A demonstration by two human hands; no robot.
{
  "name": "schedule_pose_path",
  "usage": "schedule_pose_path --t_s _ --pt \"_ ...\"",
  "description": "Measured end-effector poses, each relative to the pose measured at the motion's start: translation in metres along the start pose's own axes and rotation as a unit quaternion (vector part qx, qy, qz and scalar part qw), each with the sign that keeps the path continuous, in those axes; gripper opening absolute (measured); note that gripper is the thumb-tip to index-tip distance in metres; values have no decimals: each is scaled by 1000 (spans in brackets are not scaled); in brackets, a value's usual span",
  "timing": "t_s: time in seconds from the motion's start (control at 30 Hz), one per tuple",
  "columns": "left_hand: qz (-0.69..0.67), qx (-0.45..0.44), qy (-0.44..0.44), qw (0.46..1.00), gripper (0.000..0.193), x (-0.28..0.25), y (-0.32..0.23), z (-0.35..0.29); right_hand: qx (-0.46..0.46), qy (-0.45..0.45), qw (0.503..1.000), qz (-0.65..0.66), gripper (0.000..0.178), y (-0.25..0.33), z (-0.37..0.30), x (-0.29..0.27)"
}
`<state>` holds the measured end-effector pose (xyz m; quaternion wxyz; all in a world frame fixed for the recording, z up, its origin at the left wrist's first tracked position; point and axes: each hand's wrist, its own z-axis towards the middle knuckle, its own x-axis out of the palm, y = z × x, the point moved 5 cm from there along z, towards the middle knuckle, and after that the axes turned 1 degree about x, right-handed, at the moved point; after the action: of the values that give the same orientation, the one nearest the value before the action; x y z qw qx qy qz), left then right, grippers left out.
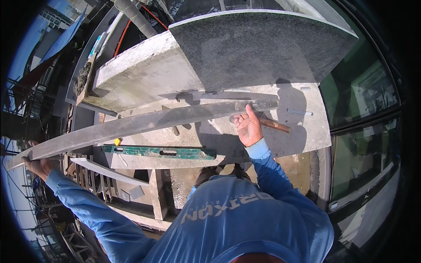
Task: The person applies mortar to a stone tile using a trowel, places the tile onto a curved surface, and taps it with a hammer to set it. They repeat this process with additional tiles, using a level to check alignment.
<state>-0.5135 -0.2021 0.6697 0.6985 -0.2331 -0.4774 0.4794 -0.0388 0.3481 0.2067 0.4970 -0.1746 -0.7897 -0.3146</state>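
A long grey straightedge bar [144, 127] spans the view, rising from the far left to the middle right. My left hand [39, 165] is closed round its left end. Near its right end my right hand [249, 128] grips the lower edge, thumb up and fingers curled. Just beyond my right hand lies a tool with a wooden handle [275, 125]; the bar and my hand partly hide its head. A green spirit level [160, 151] rests along the near edge of the pale concrete surface [228, 153], below the bar.
A dark grey stone slab [258, 48] stands upright at the back against a pale block wall [149, 76]. Glass panels [362, 153] border the right. A yellow item [118, 141] sits behind the level. Wooden framing [158, 193] and scaffolding [26, 101] are at lower and far left.
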Motion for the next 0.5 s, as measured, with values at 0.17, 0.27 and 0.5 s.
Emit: schedule_pose_path --t_s 0.17,0.27,0.5 --pt "110 -133 -69 983 79 -84 251 -90 -72 -99 983 -135 36 59 97 -23" --pt "113 -204 -244 941 58 -109 369 -107 -91 -171 961 -195 46 68 141 -29" --pt "-1 -257 -170 951 53 -91 533 -61 -202 -220 937 -182 20 57 194 -17"
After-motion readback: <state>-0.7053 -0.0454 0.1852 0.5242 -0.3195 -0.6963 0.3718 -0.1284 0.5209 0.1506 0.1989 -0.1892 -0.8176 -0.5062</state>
